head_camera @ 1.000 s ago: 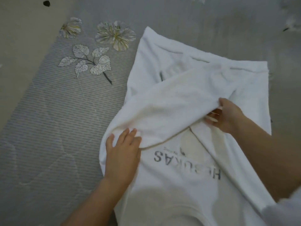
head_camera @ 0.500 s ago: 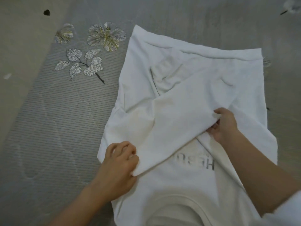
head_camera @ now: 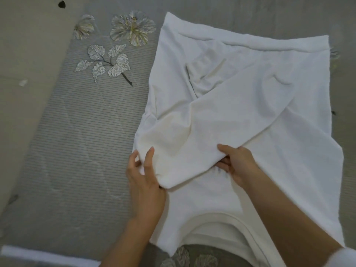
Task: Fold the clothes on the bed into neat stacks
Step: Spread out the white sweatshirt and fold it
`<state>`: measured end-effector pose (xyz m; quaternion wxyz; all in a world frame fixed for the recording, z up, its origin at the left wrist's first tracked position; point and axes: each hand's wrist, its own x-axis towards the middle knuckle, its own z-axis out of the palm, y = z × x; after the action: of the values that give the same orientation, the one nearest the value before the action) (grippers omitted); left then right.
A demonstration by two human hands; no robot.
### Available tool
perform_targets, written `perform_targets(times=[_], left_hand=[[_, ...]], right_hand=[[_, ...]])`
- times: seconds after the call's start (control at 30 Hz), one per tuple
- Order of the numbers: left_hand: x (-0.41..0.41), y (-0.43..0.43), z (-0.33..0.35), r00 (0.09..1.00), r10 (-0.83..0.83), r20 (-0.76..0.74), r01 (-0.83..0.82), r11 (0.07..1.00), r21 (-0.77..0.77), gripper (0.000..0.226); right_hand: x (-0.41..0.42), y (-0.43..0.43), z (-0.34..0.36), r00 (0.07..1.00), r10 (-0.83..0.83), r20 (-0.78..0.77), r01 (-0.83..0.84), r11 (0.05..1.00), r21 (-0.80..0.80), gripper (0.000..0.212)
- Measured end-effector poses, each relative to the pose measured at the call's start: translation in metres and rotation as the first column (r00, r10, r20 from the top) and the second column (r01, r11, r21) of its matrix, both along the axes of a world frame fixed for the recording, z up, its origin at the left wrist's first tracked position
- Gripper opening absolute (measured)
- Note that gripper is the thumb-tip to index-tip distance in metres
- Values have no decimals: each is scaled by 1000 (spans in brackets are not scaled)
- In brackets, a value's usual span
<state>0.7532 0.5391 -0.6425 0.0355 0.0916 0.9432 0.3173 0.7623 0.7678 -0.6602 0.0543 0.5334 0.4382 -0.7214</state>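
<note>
On the grey bed [head_camera: 77,151], both hands' grips, left hand [head_camera: 143,178] and right hand [head_camera: 238,162], pinch the white t-shirt's [head_camera: 240,97] fold.

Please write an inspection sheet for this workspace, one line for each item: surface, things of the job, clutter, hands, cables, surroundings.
Surface: grey quilted bedspread with printed flowers and leaves.
Job's things: one white T-shirt lying spread out, collar near the person, a folded flap drawn across its middle; no finished stack seen.
Clutter: small dark speck at the far left; small white scrap at the left edge.
Hands: left hand pinches the flap's left corner; right hand grips the flap's lower edge.
Cables: nothing seen.
Surroundings: white strip along the near edge of the bed; what it is cannot be told.
</note>
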Motion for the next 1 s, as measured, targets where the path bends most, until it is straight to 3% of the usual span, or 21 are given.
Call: perform_targets(times=[0.13,0.2,0.33,0.4,0.5,0.67,0.77,0.83,0.9,0.93,1.0], left_hand=[[-3,-39,5,999,29,25,-31,996,86,85],[-3,-68,5,999,32,5,-33,998,47,78],[9,-94,3,965,-262,7,260,955,-139,48],[13,-93,-2,941,-320,107,335,922,-193,47],[3,-80,-1,925,-344,160,366,920,-138,37],[-39,-24,-2,942,-336,16,336,937,-99,47],[-62,6,-14,931,-351,94,363,916,-173,62],[-69,12,-27,930,-335,152,364,900,-240,63],[-68,10,-36,932,-321,169,358,888,-288,64],[-67,8,-39,932,-326,160,361,882,-305,64],[-65,4,-41,931,-335,145,364,874,-321,67]], right_hand=[[-2,-3,-4,969,-244,-30,245,952,186,22],[1,-4,-1,971,-238,-30,237,929,283,15],[4,-10,1,995,-90,50,66,931,360,13],[-2,-2,2,988,-155,20,138,920,367,13],[-15,27,9,962,-266,-57,267,882,388,11],[-37,77,28,933,-358,-30,341,859,382,19],[-47,99,36,934,-356,-14,340,880,330,29],[-48,110,45,934,-341,-102,346,802,488,17],[-36,114,47,922,-362,-136,369,716,593,32],[-25,114,43,925,-363,-113,357,730,583,31],[-4,113,32,940,-341,2,306,846,436,11]])
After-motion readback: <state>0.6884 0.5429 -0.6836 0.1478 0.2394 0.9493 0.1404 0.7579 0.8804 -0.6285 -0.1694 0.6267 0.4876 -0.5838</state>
